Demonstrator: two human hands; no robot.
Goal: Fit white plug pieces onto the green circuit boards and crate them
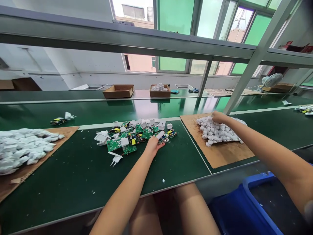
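Observation:
My left hand (153,144) reaches into a heap of green circuit boards (132,137) and white plug parts on the green bench. Its fingers, one wearing a white finger cot, close on a small circuit board (163,139) at the heap's right edge. My right hand (219,117) rests on top of a pile of white plastic shells (220,132) lying on a brown cardboard sheet (225,151). Its fingers curl down into the pile; whether they hold a shell is hidden.
Another pile of white shells (22,147) lies on cardboard at the left. A loose white plug (115,160) lies nearer me. A blue bin (256,205) stands at the lower right. Cardboard boxes (118,91) and a fan (271,80) stand beyond the belt, under the slanted frame post (244,78).

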